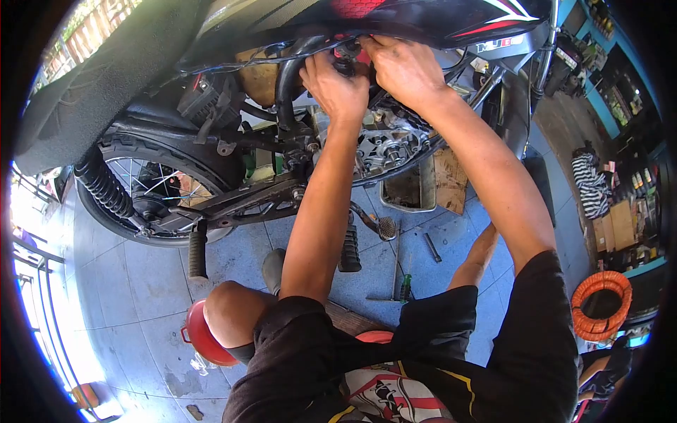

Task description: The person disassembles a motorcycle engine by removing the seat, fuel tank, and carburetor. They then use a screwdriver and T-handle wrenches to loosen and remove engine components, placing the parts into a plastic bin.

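A motorcycle stands side-on in front of me, its dark fuel tank (282, 25) above the opened engine (384, 148). My left hand (333, 88) reaches up under the tank, beside a black frame tube. Its fingers are bent around a small dark part (344, 65) that I cannot name. My right hand (407, 69) is close on the right, palm turned down, with curled fingers touching the same area. The fingertips of both hands are partly hidden among cables and the tank's lower edge. Bare metal gears and a shaft show in the engine below my wrists.
A metal pan (409, 206) and cardboard (451, 187) lie beneath the engine. On the tiles are a T-handle wrench (396, 257), a green-handled screwdriver (405, 287) and a dark rod (432, 248). The footpeg (198, 254) juts out. An orange-wrapped tire (601, 328) and another person (606, 374) are at right.
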`<state>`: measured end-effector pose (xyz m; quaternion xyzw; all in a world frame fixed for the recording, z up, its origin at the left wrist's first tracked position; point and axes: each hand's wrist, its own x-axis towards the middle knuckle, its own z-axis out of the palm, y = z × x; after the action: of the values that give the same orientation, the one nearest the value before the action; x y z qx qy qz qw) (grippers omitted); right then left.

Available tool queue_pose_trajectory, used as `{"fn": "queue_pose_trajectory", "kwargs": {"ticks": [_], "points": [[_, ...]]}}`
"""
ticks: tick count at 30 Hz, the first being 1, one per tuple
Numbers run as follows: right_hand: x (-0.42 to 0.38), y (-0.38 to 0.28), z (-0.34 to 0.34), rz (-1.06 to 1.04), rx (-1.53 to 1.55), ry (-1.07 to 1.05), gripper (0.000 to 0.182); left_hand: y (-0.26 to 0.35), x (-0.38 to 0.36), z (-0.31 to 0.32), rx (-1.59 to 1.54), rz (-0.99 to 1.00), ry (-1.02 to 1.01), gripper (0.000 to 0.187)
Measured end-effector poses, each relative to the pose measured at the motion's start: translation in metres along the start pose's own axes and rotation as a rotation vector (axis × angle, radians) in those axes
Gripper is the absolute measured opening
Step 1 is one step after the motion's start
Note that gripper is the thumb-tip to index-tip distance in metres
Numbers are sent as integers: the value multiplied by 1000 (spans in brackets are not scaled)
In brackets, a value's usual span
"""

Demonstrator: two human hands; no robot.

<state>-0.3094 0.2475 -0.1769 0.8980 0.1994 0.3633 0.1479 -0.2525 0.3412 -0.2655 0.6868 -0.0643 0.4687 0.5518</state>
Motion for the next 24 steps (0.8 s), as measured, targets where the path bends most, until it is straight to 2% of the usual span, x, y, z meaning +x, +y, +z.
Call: {"fn": "queue_pose_trajectory", "kwargs": {"ticks": [6, 9, 12, 16, 22, 24], "points": [[-7, -5, 3, 99, 3, 40, 35, -3, 2, -5, -14, 65, 23, 34], [-4, -6, -1, 121, 54, 31, 34, -3, 3, -6, 3, 28, 18, 30], [1, -3, -3, 51, 102, 16, 33, -5, 2, -6, -1, 73, 49, 30], [2, -2, -7, 71, 62, -51, 32, -1, -1, -4, 29, 61, 101, 31], [-4, -7, -7, 114, 88, -69, 32, -4, 0, -4, 25, 53, 53, 30], [-4, -10, 0, 189, 58, -63, 32, -5, 0, -5, -66, 32, 24, 29]]}}
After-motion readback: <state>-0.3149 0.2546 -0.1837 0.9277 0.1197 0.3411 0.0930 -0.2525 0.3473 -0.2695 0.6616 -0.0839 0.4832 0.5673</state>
